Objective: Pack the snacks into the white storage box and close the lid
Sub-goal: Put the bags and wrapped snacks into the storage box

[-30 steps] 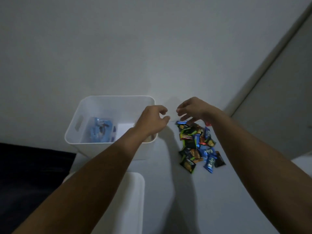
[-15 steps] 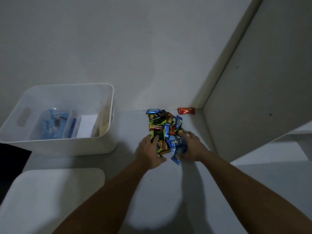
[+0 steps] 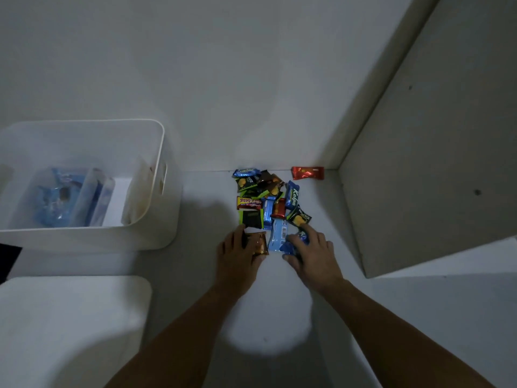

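Fig.: my left hand (image 3: 237, 256) & right hand (image 3: 313, 253) have dropped from box (image 3: 156, 152) onto snack pile (image 3: 268, 203), fingers cupped round near packets; next scoop starting.

We see a dim domestic interior, most likely a room corner in a home. Plain white walls (image 3: 195, 65) meet a pale floor (image 3: 279, 317), and a flat cupboard or door panel (image 3: 433, 177) closes the right side. Household goods support this reading: a white plastic storage box (image 3: 161, 152), its loose lid (image 3: 70, 317), and retail snack packets (image 3: 268, 203) heaped against the wall. Nothing marks the room more precisely.
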A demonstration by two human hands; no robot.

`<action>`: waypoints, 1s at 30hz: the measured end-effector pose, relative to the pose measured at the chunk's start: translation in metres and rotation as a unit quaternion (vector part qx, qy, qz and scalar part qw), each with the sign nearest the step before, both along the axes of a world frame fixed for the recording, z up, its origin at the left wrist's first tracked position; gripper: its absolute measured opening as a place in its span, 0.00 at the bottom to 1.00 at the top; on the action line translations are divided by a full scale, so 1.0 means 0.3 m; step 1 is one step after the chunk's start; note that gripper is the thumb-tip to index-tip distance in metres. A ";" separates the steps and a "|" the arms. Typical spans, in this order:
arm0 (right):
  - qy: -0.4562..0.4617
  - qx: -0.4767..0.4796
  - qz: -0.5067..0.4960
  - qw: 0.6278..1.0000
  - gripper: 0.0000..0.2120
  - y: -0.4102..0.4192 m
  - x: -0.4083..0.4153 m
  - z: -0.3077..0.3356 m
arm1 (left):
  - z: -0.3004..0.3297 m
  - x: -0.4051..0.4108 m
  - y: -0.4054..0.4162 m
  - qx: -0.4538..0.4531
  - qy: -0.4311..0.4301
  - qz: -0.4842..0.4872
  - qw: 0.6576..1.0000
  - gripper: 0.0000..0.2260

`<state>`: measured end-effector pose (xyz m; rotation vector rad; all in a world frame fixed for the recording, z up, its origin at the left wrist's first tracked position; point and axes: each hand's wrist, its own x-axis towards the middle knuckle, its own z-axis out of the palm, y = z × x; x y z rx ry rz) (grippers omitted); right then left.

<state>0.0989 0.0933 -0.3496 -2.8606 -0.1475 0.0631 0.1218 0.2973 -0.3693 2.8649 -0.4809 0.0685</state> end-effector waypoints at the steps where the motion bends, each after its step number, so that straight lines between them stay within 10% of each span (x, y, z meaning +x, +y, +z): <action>1: -0.005 0.020 -0.013 1.000 0.20 0.000 -0.005 -0.005 | -0.003 0.001 -0.001 0.005 0.002 0.002 1.000 0.21; 16: 0.009 0.290 -0.236 0.928 0.18 0.004 0.025 0.077 | 0.067 -0.022 0.038 -0.095 0.024 -0.032 0.995 0.21; 30: -0.133 0.365 -0.158 0.908 0.19 0.297 0.277 0.564 | 0.560 0.126 0.186 -0.239 -0.135 -0.003 0.962 0.22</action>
